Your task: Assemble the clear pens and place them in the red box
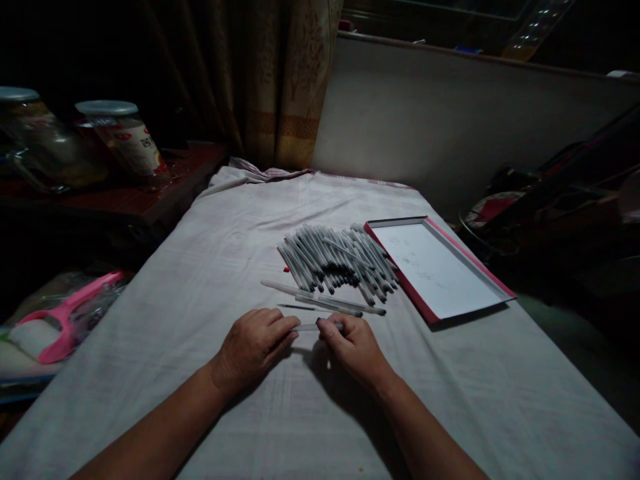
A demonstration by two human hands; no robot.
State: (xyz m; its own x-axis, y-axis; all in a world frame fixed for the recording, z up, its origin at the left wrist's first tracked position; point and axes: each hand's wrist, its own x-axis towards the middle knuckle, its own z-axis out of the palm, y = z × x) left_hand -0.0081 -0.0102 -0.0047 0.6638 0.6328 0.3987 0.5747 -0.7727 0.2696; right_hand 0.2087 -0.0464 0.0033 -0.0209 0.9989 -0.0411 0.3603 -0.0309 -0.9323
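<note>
My left hand (255,347) and my right hand (353,347) rest on a white cloth (210,267), close together, fingers curled. Between them they pinch a clear pen barrel (309,327), one end in each hand. Just beyond lie a few loose pens (345,305) and a thin ink refill (300,307). Further back sits a pile of several grey pens with black tips (337,263).
A shallow red-edged box lid with a white inside (435,267) lies right of the pile. A pink-handled tool (65,317) lies in plastic at the left. Two lidded jars (123,137) stand on a dark wooden shelf at the back left. A curtain and grey wall are behind.
</note>
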